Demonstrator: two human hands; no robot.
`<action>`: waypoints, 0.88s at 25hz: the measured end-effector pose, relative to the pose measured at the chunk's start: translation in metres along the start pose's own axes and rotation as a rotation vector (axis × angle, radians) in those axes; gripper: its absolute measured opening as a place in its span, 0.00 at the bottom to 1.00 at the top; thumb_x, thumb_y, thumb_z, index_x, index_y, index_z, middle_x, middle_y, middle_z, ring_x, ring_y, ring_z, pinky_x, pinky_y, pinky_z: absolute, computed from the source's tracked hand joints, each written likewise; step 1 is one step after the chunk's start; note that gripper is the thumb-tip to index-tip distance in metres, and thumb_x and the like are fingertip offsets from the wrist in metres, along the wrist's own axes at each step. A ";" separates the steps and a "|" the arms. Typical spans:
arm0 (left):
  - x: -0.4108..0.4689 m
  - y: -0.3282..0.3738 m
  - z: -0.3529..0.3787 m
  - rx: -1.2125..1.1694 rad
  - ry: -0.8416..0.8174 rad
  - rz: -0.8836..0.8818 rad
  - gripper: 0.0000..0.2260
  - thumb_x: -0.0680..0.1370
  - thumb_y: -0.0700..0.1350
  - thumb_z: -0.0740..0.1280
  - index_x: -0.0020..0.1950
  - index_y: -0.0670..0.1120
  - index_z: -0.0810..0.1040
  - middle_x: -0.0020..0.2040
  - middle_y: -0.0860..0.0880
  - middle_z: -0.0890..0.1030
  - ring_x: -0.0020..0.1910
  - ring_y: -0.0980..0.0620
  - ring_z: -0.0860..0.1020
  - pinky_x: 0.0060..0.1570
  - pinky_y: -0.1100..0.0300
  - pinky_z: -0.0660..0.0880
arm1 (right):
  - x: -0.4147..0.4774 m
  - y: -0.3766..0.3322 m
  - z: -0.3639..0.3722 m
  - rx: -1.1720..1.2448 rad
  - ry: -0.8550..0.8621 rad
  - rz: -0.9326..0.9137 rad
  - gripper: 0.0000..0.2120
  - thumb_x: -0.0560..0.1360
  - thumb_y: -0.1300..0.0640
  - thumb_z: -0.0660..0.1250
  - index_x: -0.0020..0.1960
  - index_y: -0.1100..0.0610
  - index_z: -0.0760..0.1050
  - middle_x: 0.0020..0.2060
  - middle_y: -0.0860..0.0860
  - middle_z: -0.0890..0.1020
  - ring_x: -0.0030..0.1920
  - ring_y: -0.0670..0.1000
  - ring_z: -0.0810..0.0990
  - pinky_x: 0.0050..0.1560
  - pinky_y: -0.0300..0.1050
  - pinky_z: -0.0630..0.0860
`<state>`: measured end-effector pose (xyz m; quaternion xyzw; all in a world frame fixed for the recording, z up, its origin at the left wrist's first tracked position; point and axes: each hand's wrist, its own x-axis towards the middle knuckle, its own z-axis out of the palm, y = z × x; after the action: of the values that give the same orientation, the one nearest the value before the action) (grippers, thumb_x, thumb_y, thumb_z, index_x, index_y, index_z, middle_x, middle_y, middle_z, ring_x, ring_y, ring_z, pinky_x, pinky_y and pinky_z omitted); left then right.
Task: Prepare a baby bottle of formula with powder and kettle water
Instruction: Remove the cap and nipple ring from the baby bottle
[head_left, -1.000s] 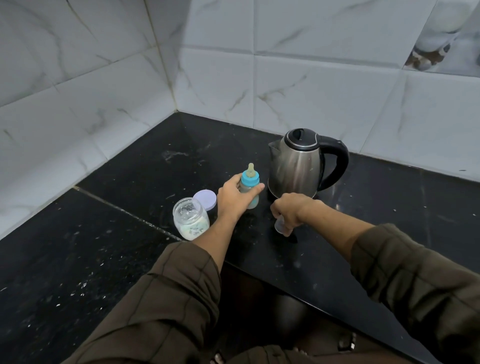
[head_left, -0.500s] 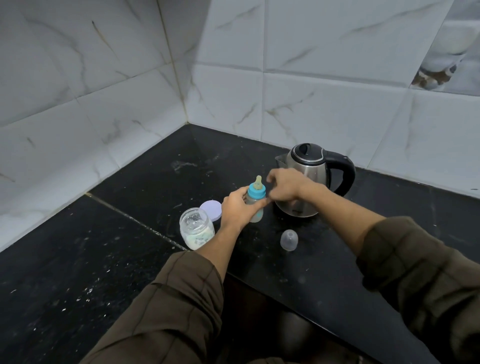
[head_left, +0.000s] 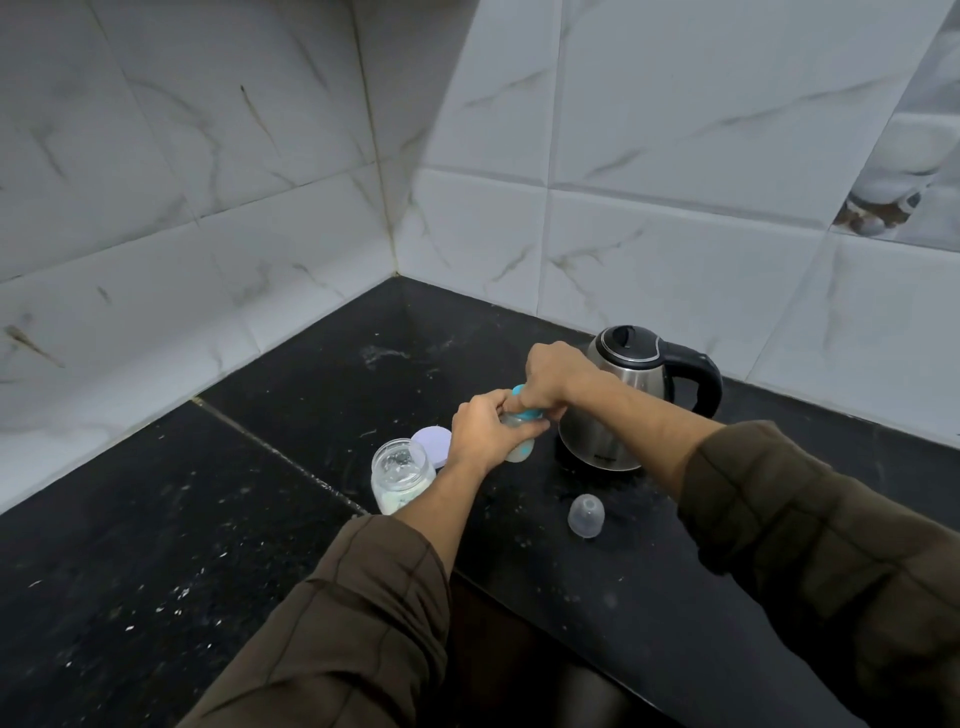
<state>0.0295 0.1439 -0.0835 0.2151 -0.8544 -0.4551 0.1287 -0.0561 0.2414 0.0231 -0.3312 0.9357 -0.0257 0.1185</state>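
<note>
1. Working on a big black counter (head_left: 156, 545) tucked into a corner of white wall tiles (head_left: 675, 130). Lots of bare room to the left and in front. Front edge close to the body, so best not to slide things that way.
2. Standing at the back right, near the wall: the steel kettle (head_left: 618, 415), lid down, black handle pointing right. Probably not poured yet. Just behind both hands, so easy to bump.
3. Sitting on the left, just beside the left wrist: the powder jar (head_left: 402, 475), already open, with a little white powder at the bottom. Looks ready for scooping.
4. Holding the baby bottle (head_left: 519, 449) between jar and kettle with the left hand (head_left: 483, 436), fingers curled tight round its middle. Tipped a bit. Cannot tell if the bottom touches the counter, or if anything is inside.
5. Clamping the right hand (head_left: 550, 376) down on the blue ring (head_left: 527, 413) at the bottle's top, fingers wrapped round it. Looks like twisting the top off. Teat hidden under the hand. Left after that, at a guess: powder in, kettle water in, top back on, shake.
6. Lying flat just behind the jar: the purple lid (head_left: 434, 441).
7. Standing alone in front of the kettle, apart from both hands: the small clear cap (head_left: 586, 514), already off the bottle.
</note>
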 end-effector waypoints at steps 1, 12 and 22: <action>0.000 -0.001 -0.001 -0.001 -0.009 0.003 0.20 0.65 0.60 0.82 0.53 0.54 0.85 0.44 0.57 0.87 0.46 0.56 0.85 0.53 0.49 0.83 | 0.001 0.000 0.000 -0.040 -0.002 -0.035 0.15 0.69 0.46 0.77 0.40 0.57 0.79 0.27 0.50 0.83 0.30 0.48 0.80 0.33 0.41 0.75; 0.005 -0.006 -0.006 -0.053 0.000 -0.017 0.21 0.64 0.57 0.85 0.51 0.53 0.85 0.43 0.55 0.87 0.46 0.55 0.85 0.52 0.49 0.83 | 0.005 0.003 -0.001 -0.001 -0.037 -0.040 0.26 0.69 0.36 0.76 0.51 0.59 0.80 0.40 0.56 0.87 0.32 0.54 0.85 0.39 0.47 0.85; 0.000 -0.010 0.001 -0.062 -0.003 -0.027 0.25 0.65 0.57 0.85 0.57 0.50 0.84 0.48 0.55 0.87 0.50 0.54 0.85 0.55 0.49 0.83 | -0.001 0.001 0.001 0.007 -0.053 -0.046 0.25 0.69 0.45 0.75 0.62 0.55 0.78 0.49 0.53 0.86 0.39 0.55 0.87 0.43 0.50 0.86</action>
<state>0.0317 0.1396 -0.0922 0.2220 -0.8370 -0.4835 0.1279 -0.0559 0.2423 0.0222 -0.3529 0.9243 -0.0232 0.1437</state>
